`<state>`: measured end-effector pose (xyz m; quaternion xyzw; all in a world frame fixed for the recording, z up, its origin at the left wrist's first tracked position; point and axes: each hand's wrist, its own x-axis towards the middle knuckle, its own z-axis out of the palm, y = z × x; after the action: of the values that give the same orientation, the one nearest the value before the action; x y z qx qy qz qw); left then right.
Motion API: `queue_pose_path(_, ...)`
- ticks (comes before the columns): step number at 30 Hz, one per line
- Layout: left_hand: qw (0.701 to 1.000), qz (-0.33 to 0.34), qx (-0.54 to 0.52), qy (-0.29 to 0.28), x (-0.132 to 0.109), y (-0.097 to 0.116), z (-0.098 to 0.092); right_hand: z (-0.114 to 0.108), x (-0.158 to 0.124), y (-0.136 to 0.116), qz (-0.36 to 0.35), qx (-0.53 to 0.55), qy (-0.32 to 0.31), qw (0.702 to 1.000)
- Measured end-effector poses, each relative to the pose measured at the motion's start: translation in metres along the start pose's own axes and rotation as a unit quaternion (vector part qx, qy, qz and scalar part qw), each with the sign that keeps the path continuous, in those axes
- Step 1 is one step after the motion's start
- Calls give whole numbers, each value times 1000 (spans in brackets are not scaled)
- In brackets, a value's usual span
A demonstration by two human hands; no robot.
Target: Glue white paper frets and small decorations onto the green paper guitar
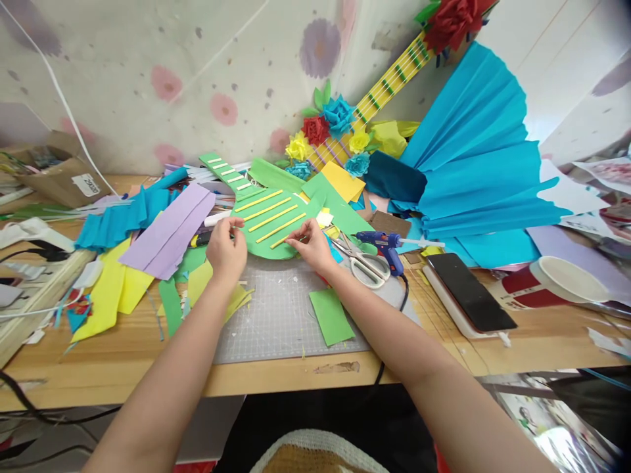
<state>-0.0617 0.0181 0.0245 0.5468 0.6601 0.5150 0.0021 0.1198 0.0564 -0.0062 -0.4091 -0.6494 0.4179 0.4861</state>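
A green paper guitar (266,226) lies flat on the desk, with yellow strips across its body and short pale strips along its neck. My right hand (313,246) is over its lower right part, thumb and fingers pinched at the end of the lowest yellow strip (282,241). At the guitar's left edge, my left hand (228,248) is closed with curled fingers; what is between them, if anything, is hidden. Just right of my right hand are scissors (369,269) and a blue glue gun (382,242).
A grey cutting mat (276,315) carries a green paper piece (332,316). Purple paper (170,230) and yellow paper (106,295) lie left. Rightward are a phone (470,289), a paper cup (552,282) and pleated blue paper (483,144). A flower-decorated yellow guitar (389,85) leans behind.
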Motion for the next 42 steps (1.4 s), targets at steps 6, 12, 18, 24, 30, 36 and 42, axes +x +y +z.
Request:
queue_pose_path(6,996,66,52,-7,-15,-7,5,1,-1,-2,-3,-39,-10,999)
queue_pose_path(12,996,78,38,-3,-14,-11,10,-2,-1,-10,-4,-87,-37,995)
queue_pose_path(18,995,89,36,22,-12,-14,12,-1,-1,-10,-8,-110,-43,993)
queue_pose_path(24,995,81,48,31,-11,-16,12,-1,-1,-13,-5,-135,-53,989)
queue_pose_path(30,995,90,38,33,-12,-16,12,0,-1,-15,4,-148,-50,988)
queue_pose_path(36,996,79,20,43,-12,-11,10,0,0,-12,2,-137,-47,989)
queue_pose_path(42,998,52,-1,42,-12,-20,11,-4,5,-4,12,-40,-29,999)
